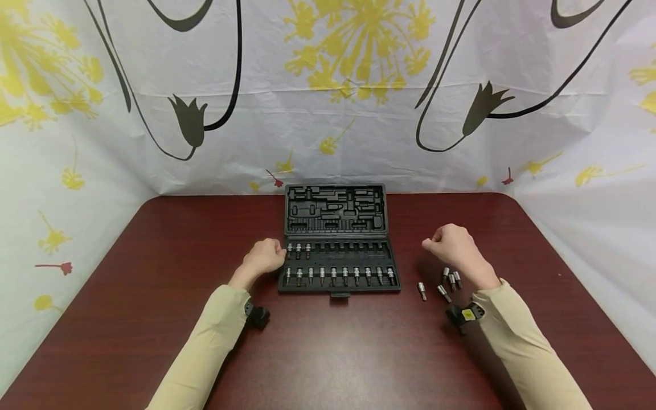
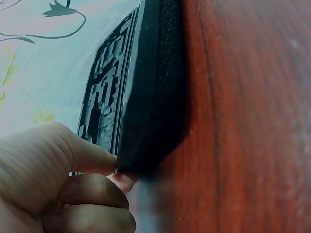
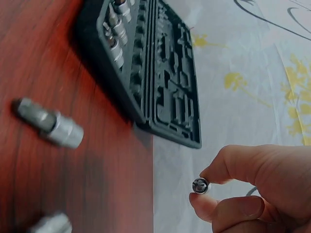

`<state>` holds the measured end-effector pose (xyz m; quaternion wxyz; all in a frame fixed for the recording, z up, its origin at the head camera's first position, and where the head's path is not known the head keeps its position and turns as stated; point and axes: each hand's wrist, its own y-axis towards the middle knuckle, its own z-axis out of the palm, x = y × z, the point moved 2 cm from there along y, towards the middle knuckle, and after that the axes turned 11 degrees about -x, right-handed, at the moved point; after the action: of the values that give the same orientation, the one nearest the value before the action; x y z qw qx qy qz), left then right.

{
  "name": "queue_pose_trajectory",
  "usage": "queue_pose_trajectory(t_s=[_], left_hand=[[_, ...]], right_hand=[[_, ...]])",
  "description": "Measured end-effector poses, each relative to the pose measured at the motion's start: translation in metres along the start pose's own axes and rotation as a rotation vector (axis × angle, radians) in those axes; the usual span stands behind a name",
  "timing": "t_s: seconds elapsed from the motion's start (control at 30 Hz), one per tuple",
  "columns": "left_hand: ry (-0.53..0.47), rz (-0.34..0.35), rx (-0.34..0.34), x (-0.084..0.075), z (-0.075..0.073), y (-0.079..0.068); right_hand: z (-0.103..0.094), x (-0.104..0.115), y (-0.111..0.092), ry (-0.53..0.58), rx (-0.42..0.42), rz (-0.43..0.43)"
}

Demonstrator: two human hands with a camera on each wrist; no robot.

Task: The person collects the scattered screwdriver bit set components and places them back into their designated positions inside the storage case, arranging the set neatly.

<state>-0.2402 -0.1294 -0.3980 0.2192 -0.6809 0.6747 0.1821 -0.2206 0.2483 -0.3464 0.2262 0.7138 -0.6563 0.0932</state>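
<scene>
A black tool case (image 1: 338, 261) lies unfolded on the table, its lid leaning back. Metal bit sockets (image 1: 333, 277) fill the near row, and three more stand at the left end of the far row. At the case's left edge, my left hand (image 1: 262, 256) grips the corner with thumb and fingers, as the left wrist view shows. To the right of the case, my right hand (image 1: 453, 246) is raised above the table. Between its thumb and index finger it pinches a bit socket (image 3: 200, 185), seen end-on in the right wrist view.
Several loose bit sockets (image 1: 422, 291) lie on the dark red wooden table (image 1: 328, 353) below and left of the right hand. A white cloth (image 1: 236, 165) with yellow and grey flower prints hangs behind the table and along its sides.
</scene>
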Motion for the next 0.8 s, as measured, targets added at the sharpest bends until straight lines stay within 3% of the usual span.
queue_pose_trajectory(t_s=[0.63, 0.8], left_hand=[[0.007, 0.004, 0.002, -0.001, -0.001, -0.001], [0.002, 0.009, 0.002, 0.000, -0.002, -0.001]], right_hand=[[0.010, 0.030, 0.010, 0.041, 0.033, -0.001], [0.012, 0.038, 0.010, 0.056, 0.008, -0.007]])
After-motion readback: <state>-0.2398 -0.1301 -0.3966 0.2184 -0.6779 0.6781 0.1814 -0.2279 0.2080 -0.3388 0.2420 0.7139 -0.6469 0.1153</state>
